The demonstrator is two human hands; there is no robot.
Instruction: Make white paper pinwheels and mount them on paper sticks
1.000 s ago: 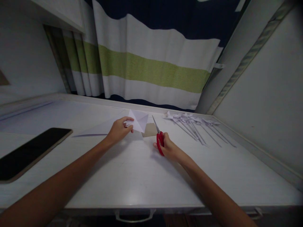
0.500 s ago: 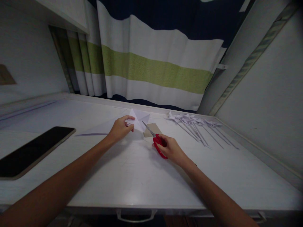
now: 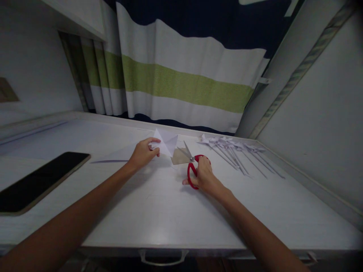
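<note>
My left hand point(image 3: 143, 152) pinches a folded white paper square point(image 3: 166, 142) and holds it tilted up off the white desk point(image 3: 159, 204). My right hand point(image 3: 204, 175) grips red-handled scissors point(image 3: 192, 165) with the blades spread apart, their tips pointing left toward the paper's lower corner. A small brown card point(image 3: 178, 155) lies flat under the scissor blades. A larger white sheet point(image 3: 119, 154) rests on the desk behind my left hand.
Several white paper pinwheels on thin sticks point(image 3: 235, 149) lie in a row at the right rear. A dark phone point(image 3: 39, 181) lies at the left. A striped curtain point(image 3: 181, 83) hangs behind; a wall point(image 3: 320, 113) closes the right. A drawer handle point(image 3: 163, 260) sits below the front edge.
My right hand shifted its hold on the scissors and the blades spread apart, swinging from pointing up-left to lying near the brown card. The left hand kept the paper almost still.
</note>
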